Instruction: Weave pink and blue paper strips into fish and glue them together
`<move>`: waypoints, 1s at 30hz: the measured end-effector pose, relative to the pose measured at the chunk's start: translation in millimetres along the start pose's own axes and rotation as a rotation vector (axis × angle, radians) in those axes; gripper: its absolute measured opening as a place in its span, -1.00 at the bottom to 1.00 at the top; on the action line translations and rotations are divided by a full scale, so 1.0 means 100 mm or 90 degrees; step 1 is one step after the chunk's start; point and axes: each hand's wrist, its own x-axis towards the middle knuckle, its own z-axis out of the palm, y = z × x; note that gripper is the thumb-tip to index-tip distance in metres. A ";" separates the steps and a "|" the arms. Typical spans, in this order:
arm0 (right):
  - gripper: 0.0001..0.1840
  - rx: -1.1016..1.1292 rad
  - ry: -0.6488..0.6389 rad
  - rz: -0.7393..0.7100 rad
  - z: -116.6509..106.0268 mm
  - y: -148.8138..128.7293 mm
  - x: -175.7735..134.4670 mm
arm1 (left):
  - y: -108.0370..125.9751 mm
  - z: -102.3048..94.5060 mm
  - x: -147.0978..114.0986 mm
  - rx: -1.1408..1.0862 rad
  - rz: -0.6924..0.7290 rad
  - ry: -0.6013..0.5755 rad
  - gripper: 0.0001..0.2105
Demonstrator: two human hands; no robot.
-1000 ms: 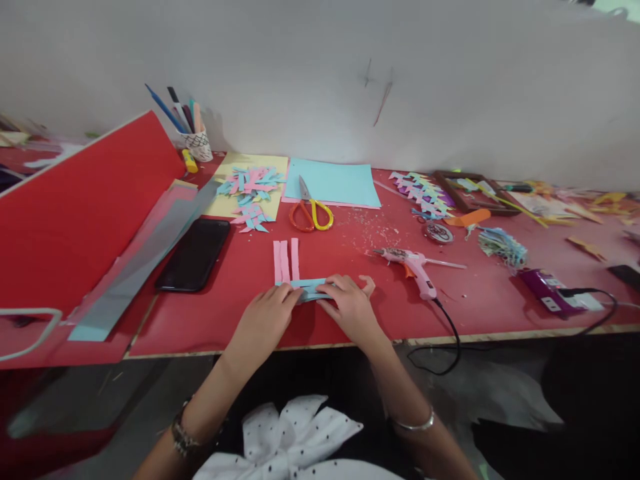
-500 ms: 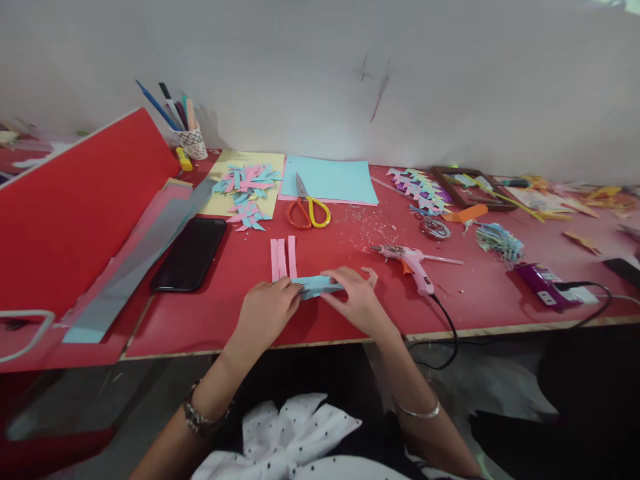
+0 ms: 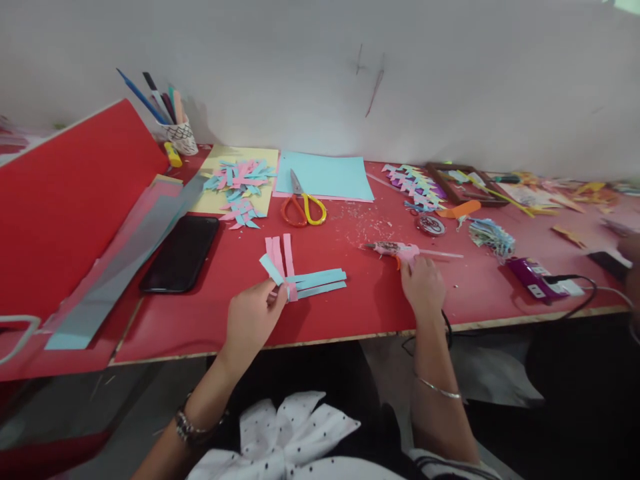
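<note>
My left hand (image 3: 257, 310) pinches a small woven piece of paper strips at its near left corner. Blue strips (image 3: 320, 280) run from it to the right, and one blue end sticks up at the left. Pink strips (image 3: 276, 252) point away from me. My right hand (image 3: 424, 288) is closed round the handle of a pink glue gun (image 3: 400, 249), which lies on the table with its nozzle to the left and a clear glue stick out of its back. Part of the handle is hidden by the fingers.
Scissors (image 3: 304, 208), a black phone (image 3: 181, 253) and a pile of folded paper pieces (image 3: 240, 179) lie around the work. Blue paper sheets (image 3: 325, 175) are at the back. A purple socket box (image 3: 535, 280) sits right, with a person's arm (image 3: 631, 267) at the edge.
My right hand has let go of the blue strips and moved right onto the glue gun. My left hand still holds the woven strips, now showing more openly. A person's arm has appeared far right.
</note>
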 end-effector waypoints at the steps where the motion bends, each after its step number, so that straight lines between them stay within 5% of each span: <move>1: -0.65 0.017 0.021 -0.019 0.05 0.01 0.01 | -0.01 0.00 0.00 -0.017 -0.002 0.003 -0.75; 7: -0.55 0.104 0.083 -0.046 0.06 -0.09 -0.11 | -0.10 0.01 -0.03 -0.127 -0.005 0.004 -0.69; 12: -0.49 0.243 -0.008 -0.145 -0.06 -0.33 -0.41 | -0.15 0.03 -0.05 -0.179 -0.012 0.011 -0.67; 16: -0.39 0.231 -0.039 -0.209 -0.09 -0.49 -0.57 | -0.14 0.02 -0.04 -0.189 -0.017 0.007 -0.68; 30: -0.63 0.147 -0.088 -0.318 -0.15 -0.66 -0.69 | -0.13 0.02 -0.05 -0.203 -0.031 0.008 -0.69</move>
